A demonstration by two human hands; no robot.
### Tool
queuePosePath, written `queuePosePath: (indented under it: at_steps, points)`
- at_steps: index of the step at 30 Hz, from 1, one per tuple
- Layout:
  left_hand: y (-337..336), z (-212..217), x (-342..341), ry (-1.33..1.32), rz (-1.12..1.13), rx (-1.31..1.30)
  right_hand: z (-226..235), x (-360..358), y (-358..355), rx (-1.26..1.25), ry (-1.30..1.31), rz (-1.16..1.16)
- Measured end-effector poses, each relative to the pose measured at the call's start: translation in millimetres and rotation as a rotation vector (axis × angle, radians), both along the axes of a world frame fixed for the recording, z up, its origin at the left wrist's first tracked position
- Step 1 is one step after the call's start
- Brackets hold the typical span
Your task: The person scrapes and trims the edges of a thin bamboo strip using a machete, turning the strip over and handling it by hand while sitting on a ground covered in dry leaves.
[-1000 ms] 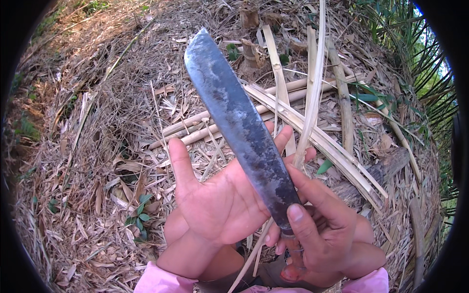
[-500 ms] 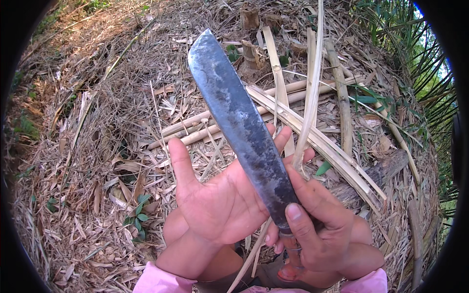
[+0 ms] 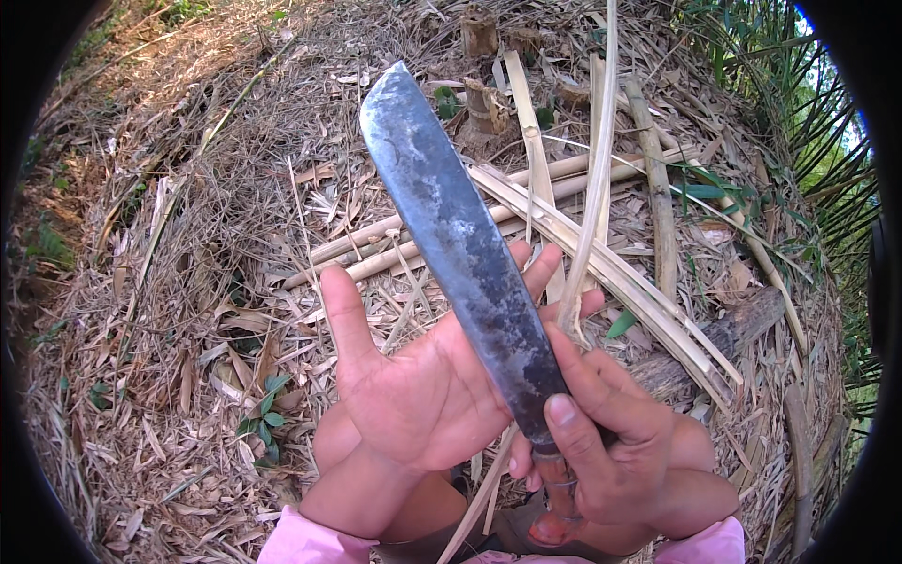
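The right hand (image 3: 615, 446) is closed round the handle (image 3: 556, 484) of a big knife (image 3: 460, 249), thumb pressed up on the base of the blade. The dark, mottled blade rises up and to the left, its tip over the dry litter. The left hand (image 3: 418, 390) lies flat and open behind the blade, palm up, and its fingers (image 3: 537, 273) seem to pinch a thin pale strip (image 3: 592, 179), though the blade hides that. Beyond, split bamboo (image 3: 601, 263) lies across the ground (image 3: 188, 282), with cut stumps (image 3: 481, 94) near the far edge.
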State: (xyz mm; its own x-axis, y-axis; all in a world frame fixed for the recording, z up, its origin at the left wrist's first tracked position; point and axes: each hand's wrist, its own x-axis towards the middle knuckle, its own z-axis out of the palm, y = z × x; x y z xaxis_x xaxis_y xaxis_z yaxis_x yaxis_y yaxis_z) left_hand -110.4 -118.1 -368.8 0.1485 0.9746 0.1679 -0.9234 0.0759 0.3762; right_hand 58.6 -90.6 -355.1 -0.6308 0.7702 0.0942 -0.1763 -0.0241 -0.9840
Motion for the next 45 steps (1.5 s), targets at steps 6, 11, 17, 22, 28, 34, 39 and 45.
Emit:
queuePosePath:
  at_steps: [6,11,17,22,28,34,39,45]
  points:
    - [-2.2,6.0,5.8,-0.057,0.068,-0.088,-1.9,-1.1,-1.8,0.043,0.002,-0.008]
    - [-3.3,9.2,8.7,-0.064,0.117,-0.142,-3.5,-2.3,-4.4,0.028,0.011,-0.020]
    - [-2.4,7.6,8.5,-0.080,0.106,-0.117,-8.5,2.2,-1.6,0.096,-0.008,0.067]
    - [-1.7,4.3,5.5,-0.047,0.071,-0.069,-7.3,0.5,-1.3,0.035,0.020,0.053]
    - [-1.7,5.5,6.5,-0.068,0.075,-0.082,-7.1,-2.6,-3.6,0.004,0.060,0.008]
    - [-0.2,3.2,-1.9,0.008,-0.013,-0.007,-4.6,3.3,-3.2,0.078,0.004,0.103]
    - [1.9,2.9,-5.7,0.062,-0.024,0.032,-3.0,4.1,2.6,0.041,0.008,0.092]
    - [-0.9,8.9,4.9,-0.093,0.077,-0.081,-6.6,2.5,-0.2,0.042,0.036,0.113]
